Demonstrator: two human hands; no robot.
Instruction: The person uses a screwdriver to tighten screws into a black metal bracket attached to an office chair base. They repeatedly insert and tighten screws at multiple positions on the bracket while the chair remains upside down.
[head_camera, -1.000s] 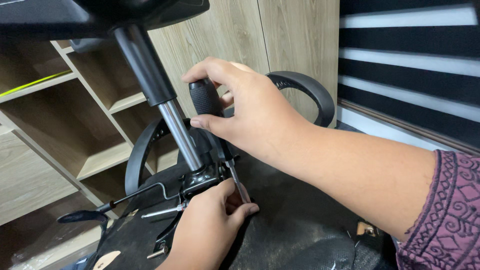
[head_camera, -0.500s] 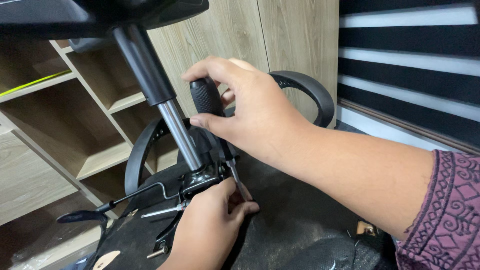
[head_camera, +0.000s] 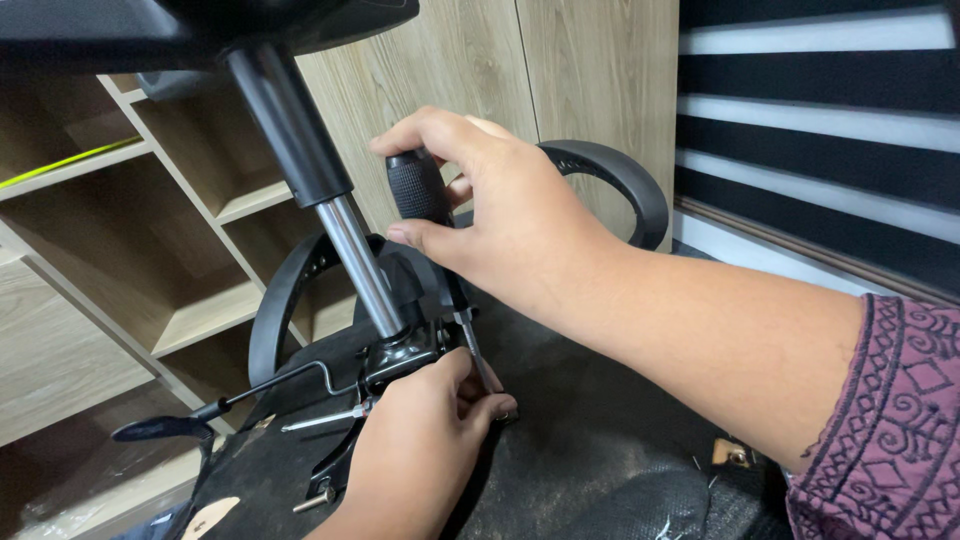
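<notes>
So the chair was flipped over, and I'm using its gas lift column (head_camera: 330, 215) as my reference. My right hand (head_camera: 500, 225) was just to the right of the column, fingers wrapped tight around the black textured handle of a screwdriver (head_camera: 418, 188), thumb underneath. The metal shaft ran down and slightly right from the handle to the seat underside (head_camera: 590, 440). My left hand (head_camera: 420, 450) sat below the foot of the column, fingers pinched in narrow around the lower shaft near the tip; I couldn't see the tip itself. The black mechanism plate (head_camera: 400, 350) gripped the column's base. A thin lever rod (head_camera: 260, 390) stuck out left of it. An armrest loop (head_camera: 620, 180) curved behind my right hand, wooden shelves (head_camera: 190, 310) further left.
</notes>
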